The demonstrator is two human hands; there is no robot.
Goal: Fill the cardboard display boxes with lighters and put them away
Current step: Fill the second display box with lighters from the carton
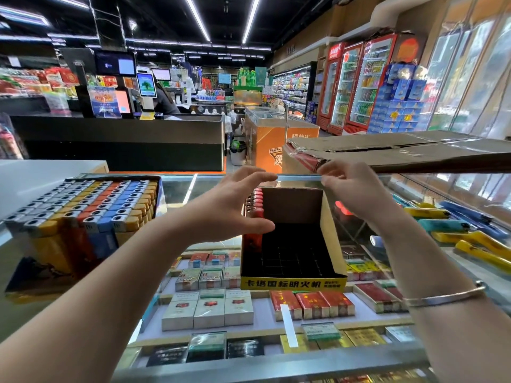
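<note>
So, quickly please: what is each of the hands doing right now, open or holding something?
Left hand: open, fingers spread beside the display box, holding nothing.
Right hand: fingers curled, blurred; cannot tell if it holds anything.

Display box (331, 233) at centre of the glass surface (177, 189): I see cardboard, open top, tall brown back panel, low yellow front lip with black printed characters. Black gridded insert inside, mostly vacant. One column of red lighters (255, 214) stands upright along its 9 o'clock wall, metal heads up.

Full box (83, 214) at 9 o'clock of it, well apart: upright lighters packed in rows of grey, yellow, orange, blue and amber.

Loose lighters (470, 236) at 3 o'clock, lying flat on the surface: yellow, teal and blue, some overlapping. I can't make out a count.
</note>
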